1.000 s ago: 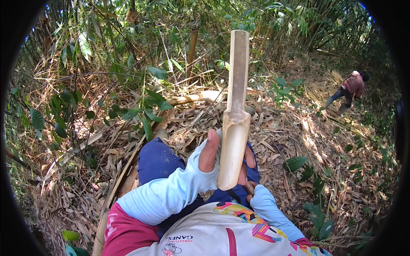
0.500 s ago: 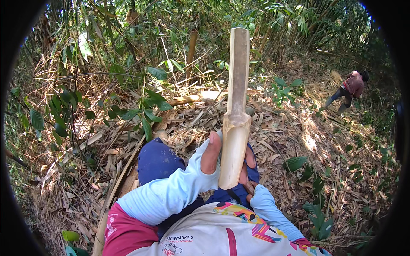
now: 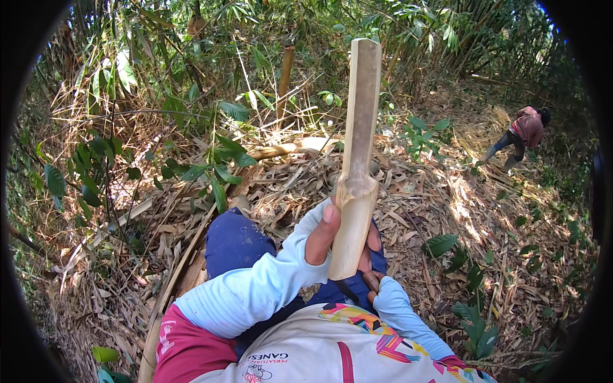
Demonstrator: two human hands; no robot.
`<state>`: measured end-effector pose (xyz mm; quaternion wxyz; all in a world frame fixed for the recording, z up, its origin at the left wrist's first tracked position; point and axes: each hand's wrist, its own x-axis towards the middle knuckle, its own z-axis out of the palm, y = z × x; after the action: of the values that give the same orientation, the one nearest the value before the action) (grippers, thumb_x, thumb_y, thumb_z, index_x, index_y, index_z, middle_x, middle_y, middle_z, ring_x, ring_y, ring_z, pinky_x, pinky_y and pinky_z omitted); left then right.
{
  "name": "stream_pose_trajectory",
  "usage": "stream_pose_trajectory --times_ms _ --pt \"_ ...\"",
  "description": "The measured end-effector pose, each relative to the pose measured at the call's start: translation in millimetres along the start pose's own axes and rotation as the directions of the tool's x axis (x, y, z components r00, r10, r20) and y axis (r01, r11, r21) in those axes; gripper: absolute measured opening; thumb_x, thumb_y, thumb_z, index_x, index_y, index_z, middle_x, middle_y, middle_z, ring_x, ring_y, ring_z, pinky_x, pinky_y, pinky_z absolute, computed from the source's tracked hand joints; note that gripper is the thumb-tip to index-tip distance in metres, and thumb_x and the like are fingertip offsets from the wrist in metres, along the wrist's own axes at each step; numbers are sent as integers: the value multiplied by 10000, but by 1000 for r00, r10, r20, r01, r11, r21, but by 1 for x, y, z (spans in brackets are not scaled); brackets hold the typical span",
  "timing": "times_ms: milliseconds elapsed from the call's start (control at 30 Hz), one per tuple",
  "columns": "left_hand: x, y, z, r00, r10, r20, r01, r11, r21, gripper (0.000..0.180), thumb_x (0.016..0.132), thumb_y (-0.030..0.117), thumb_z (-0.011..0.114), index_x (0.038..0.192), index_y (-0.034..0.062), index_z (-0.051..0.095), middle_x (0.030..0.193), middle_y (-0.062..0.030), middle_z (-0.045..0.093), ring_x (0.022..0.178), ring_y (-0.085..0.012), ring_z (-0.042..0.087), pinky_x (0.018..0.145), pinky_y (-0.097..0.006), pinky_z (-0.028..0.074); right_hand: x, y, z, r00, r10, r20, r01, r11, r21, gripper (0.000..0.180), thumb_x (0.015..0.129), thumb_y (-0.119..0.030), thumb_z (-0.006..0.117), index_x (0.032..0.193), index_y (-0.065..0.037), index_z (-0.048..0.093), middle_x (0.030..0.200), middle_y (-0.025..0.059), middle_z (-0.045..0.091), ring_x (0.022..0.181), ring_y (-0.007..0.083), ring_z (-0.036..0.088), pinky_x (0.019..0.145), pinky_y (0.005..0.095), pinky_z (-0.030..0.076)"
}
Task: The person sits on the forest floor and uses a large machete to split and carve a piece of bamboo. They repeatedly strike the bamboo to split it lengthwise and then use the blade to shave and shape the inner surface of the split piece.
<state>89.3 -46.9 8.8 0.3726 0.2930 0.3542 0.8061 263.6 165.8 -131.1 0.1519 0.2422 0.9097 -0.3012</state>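
Gripping the split bamboo piece (image 3: 356,167) by its lower half: left hand (image 3: 321,239), thumb along left edge, fingertips (image 3: 373,237) showing past right edge. Piece stands up above the blue trousers (image 3: 236,239), leaning slightly right, hollow side toward the wearer, joint (image 3: 358,185) just above the thumb. Right hand (image 3: 373,283) sits low by the lap, mostly hidden; cannot tell whether it grasps anything. For a good hold, judging from here: press on the outer sides, thumb and fingers opposing, skin off the cut edges, which may be sharp or splintery. Long upper end probably makes it top-heavy, so gripping nearer the joint would likely steady it. Wrist firm, hollow side in plain view, right hand clear of the lower tip.
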Motion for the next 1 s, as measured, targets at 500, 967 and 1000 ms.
stream_pose_trajectory --times_ms 500,967,1000 --pt "-2 2 1 1000 -16 8 16 1000 5 881 882 694 327 1471 54 190 937 -150 584 725 -222 641 675 -320 523 -3 -2 -2 1000 -10 -2 10 1000 0 581 718 -189 665 1276 -111 525 1065 219 626 1002 365 608 877 417 462" --pt "-4 1 1 993 -107 42 111 988 -109 809 915 636 353 1454 47 224 878 -151 561 702 -242 612 653 -352 515 10 12 -11 990 37 136 -134 555 821 481 775 -240 729 1125 -8 495 749 51 553 617 142 560 642 316 519" --pt "-5 -1 1 991 -127 42 131 983 -126 808 915 632 360 1452 44 224 875 -151 558 701 -246 611 652 -357 514 4 -1 -16 999 9 40 -41 390 920 393 790 -152 677 1089 -29 454 687 33 494 549 114 513 594 301 515"
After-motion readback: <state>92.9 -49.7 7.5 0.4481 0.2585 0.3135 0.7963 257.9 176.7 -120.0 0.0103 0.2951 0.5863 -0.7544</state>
